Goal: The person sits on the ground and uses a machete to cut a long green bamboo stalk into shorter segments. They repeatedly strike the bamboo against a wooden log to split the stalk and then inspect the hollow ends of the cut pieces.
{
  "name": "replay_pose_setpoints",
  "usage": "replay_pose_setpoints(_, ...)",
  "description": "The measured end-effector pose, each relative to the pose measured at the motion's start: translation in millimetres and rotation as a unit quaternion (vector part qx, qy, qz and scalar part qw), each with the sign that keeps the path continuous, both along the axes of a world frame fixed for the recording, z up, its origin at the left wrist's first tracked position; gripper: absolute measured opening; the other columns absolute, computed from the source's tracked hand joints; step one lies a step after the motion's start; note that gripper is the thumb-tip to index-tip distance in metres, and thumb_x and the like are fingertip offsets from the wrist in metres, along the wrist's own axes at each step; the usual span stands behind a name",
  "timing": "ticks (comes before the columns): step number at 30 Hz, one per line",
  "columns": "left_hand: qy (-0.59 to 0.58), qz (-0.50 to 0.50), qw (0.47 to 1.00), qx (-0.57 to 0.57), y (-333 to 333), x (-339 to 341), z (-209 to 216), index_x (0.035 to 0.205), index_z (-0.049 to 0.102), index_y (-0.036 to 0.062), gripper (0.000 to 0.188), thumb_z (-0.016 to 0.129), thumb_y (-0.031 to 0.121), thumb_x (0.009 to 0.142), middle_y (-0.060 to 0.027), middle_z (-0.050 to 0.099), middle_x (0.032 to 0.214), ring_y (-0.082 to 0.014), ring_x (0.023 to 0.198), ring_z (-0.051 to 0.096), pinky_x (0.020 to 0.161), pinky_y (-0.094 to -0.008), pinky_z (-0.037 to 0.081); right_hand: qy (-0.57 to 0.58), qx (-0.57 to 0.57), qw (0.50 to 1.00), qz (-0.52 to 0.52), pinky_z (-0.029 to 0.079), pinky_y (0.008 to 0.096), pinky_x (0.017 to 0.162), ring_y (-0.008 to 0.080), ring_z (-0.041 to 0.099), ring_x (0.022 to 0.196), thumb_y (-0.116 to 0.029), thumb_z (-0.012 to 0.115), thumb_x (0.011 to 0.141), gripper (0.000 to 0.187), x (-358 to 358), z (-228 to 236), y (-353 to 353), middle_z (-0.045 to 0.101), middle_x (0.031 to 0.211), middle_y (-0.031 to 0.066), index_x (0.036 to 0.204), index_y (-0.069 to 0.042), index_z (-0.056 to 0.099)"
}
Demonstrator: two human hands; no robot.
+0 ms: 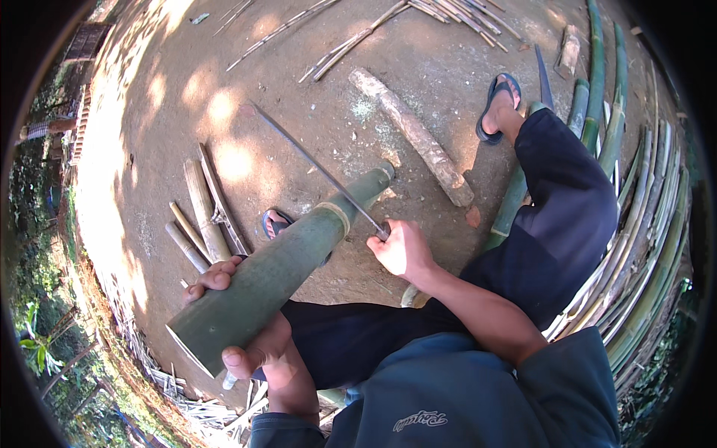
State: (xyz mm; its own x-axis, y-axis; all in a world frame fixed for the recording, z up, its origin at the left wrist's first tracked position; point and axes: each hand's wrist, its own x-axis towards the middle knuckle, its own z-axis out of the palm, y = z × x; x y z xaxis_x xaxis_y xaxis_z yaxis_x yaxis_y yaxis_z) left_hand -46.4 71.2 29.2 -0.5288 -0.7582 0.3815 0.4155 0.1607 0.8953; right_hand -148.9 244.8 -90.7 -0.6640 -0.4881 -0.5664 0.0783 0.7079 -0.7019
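A thick green bamboo section (280, 257) slants across in front of me, its wide cut end near my left hand and its narrower end away from me, on the ground side. My left hand (250, 340) grips it from below near the wide end, fingers round the far side and thumb at the near edge. In my right hand (403, 250) is the handle of a long thin-bladed knife (310, 160). Its blade crosses over the bamboo just beyond the pale node ring, pointing up and left. Whether the edge touches the bamboo, I cannot tell.
A debarked log (414, 138) lies ahead on the dirt ground. Split bamboo strips (646, 246) are bundled at right, beside green poles (595, 67) and an upright saw-like blade (543, 78). Short bamboo pieces (203, 205) lie left; thin sticks (358, 41) lie at the far side.
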Motion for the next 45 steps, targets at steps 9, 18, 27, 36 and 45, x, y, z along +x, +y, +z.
replay_pose_setpoints(9,-0.031,0.270,0.955,0.118,8,-10,-2,0.118,0.058,0.0000,0.062,0.059,0.057,0.094,-0.0120,0.061,0.112,-0.0255,0.110,0.058,0.103,-0.0435,0.044,-0.010,-0.023,1.000,0.003,0.057,0.0490,0.069,0.0416,0.070,0.073,-0.033,0.071,0.082,0.030,3,4,-14,0.069,0.073,0.0221,0.088,-0.003,0.069)
replay_pose_setpoints(18,-0.023,0.302,0.938,0.168,19,-10,1,0.122,0.054,-0.0046,0.063,0.058,0.053,0.098,-0.0142,0.056,0.118,-0.0245,0.116,0.053,0.108,-0.0417,0.038,0.021,-0.058,0.998,0.003,0.053,0.0484,0.061,0.0407,0.067,0.065,-0.029,0.072,0.079,0.027,12,-12,-14,0.063,0.062,0.0212,0.080,-0.003,0.066)
replay_pose_setpoints(27,-0.013,0.253,0.955,0.156,16,-5,1,0.124,0.053,-0.0041,0.050,0.065,0.036,0.097,-0.0148,0.057,0.121,-0.0229,0.114,0.053,0.106,-0.0393,0.037,0.038,-0.015,0.999,0.021,0.054,0.0489,0.066,0.0412,0.069,0.072,-0.030,0.072,0.081,0.029,12,-28,-12,0.067,0.071,0.0219,0.088,-0.003,0.068)
replay_pose_setpoints(36,-0.065,0.295,0.949,0.094,12,-3,-9,0.120,0.055,-0.0005,0.046,0.068,0.036,0.095,-0.0105,0.058,0.114,-0.0201,0.108,0.054,0.102,-0.0380,0.039,0.009,-0.008,0.999,0.048,0.054,0.0485,0.064,0.0426,0.067,0.067,-0.030,0.071,0.078,0.028,16,-20,-16,0.064,0.065,0.0215,0.080,-0.003,0.065)
replay_pose_setpoints(45,-0.019,0.298,0.946,0.122,3,-10,-16,0.111,0.059,0.0022,0.046,0.067,0.043,0.092,-0.0090,0.058,0.107,-0.0209,0.102,0.056,0.094,-0.0379,0.042,0.036,-0.021,0.999,0.022,0.056,0.0479,0.066,0.0410,0.069,0.069,-0.029,0.071,0.082,0.027,8,-19,-19,0.066,0.067,0.0207,0.084,-0.003,0.066)
